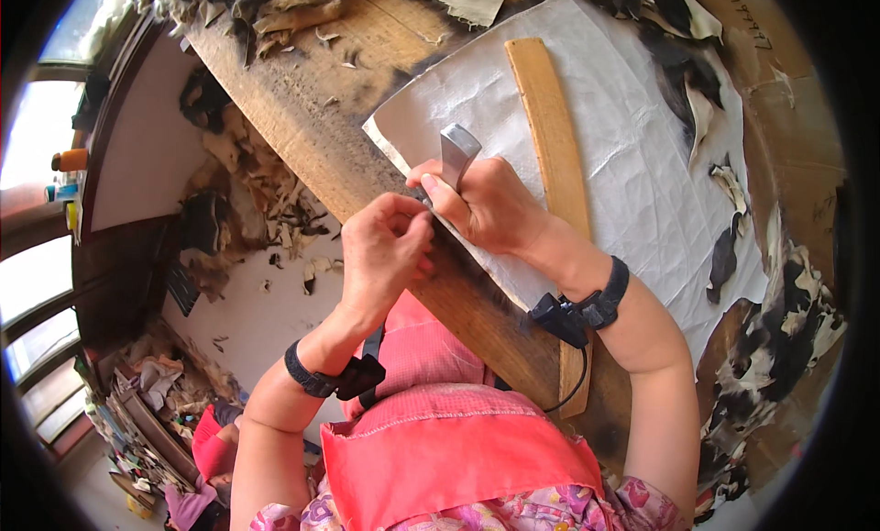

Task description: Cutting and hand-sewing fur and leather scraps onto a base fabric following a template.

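My right hand (pixel 488 205) is closed round an upright flat silver metal tool (pixel 457 143), near the lower left edge of a large white sheet (pixel 632 137) on the wooden bench. The tool's lower end is hidden by my fingers. Just left of it, my left hand (pixel 380 248) is curled at the bench edge, thumb and finger drawn together; what they hold, if anything, is hidden. A long flat strip of pale wood (pixel 541 118) lies on the sheet to the right of my right hand and runs down under my right forearm.
Fur and hide scraps (pixel 275 17) lie along the bench's (pixel 275 109) far end, with more (pixel 779 320) at the right. Scraps (pixel 229 182) are scattered on the floor at the left. Windows line the left wall, and a person in red (pixel 211 439) is at lower left beside piled pieces.
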Tool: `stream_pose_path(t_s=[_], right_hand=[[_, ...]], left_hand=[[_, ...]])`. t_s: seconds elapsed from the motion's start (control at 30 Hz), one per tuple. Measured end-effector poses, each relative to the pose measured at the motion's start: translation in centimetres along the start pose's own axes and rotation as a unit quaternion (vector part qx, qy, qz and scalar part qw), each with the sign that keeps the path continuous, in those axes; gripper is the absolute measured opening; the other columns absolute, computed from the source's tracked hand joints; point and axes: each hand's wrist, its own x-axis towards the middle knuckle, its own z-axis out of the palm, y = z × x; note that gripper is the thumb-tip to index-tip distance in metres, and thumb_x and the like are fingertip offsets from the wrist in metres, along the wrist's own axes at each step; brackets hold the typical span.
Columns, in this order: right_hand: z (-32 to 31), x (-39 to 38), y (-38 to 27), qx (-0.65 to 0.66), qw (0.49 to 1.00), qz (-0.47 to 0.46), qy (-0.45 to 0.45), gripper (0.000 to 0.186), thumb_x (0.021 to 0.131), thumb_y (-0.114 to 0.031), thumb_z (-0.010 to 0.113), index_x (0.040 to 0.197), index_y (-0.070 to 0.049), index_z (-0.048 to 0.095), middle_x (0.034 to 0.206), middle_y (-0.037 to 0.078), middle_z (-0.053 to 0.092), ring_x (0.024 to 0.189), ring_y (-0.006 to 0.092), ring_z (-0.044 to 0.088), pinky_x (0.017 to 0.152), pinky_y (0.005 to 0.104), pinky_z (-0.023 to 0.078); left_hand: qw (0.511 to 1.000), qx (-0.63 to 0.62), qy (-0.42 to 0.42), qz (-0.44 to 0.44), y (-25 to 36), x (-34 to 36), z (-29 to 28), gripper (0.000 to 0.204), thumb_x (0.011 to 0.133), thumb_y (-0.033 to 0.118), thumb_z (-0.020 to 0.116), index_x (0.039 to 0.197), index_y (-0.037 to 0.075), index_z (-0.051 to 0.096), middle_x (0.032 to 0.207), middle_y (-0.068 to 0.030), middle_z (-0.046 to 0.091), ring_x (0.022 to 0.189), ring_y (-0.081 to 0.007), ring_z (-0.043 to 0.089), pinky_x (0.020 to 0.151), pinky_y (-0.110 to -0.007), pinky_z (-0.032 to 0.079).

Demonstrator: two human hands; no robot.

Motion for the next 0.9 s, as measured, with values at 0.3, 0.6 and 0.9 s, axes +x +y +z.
stream_pose_path(t_s=[0.3,0.6,0.9], right_hand=[[0.4,-0.2,0.4,-0.007,1.0,0.011,0.003,0.036,0.098,-0.034,0.046,0.084,-0.005,0.063,0.064,0.021,0.061,0.064,0.0414,0.062,0.058,0.0484,0.05],[-1.9,-3.6,-1.3,0.062,0.993,0.084,-0.06,0.035,0.098,-0.032,0.048,0.089,-0.001,0.06,0.086,0.026,0.061,0.085,0.0443,0.061,0.074,0.048,0.048],[-4.2,-5.2,-3.3,0.205,0.971,0.121,-0.024,0.029,0.094,-0.022,0.051,0.086,0.003,0.064,0.094,0.016,0.06,0.089,0.0293,0.063,0.082,0.0375,0.049]], left_hand=[[0.998,-0.011,0.053,0.017,-0.3,0.3,1.1,0.012,0.092,0.005,0.059,0.1,-0.003,0.059,0.071,-0.0056,0.064,0.052,-0.0116,0.062,0.046,-0.023,0.052],[0.969,0.094,0.156,0.168,-2.1,-1.5,1.7,0.009,0.09,0.006,0.066,0.097,0.003,0.062,0.07,-0.0037,0.065,0.061,-0.0089,0.061,0.05,-0.023,0.05],[0.875,0.101,0.126,0.457,2.1,-4.4,-4.0,0.014,0.079,-0.009,0.056,0.092,-0.004,0.059,0.09,-0.0114,0.062,0.082,-0.016,0.059,0.076,-0.031,0.047]])
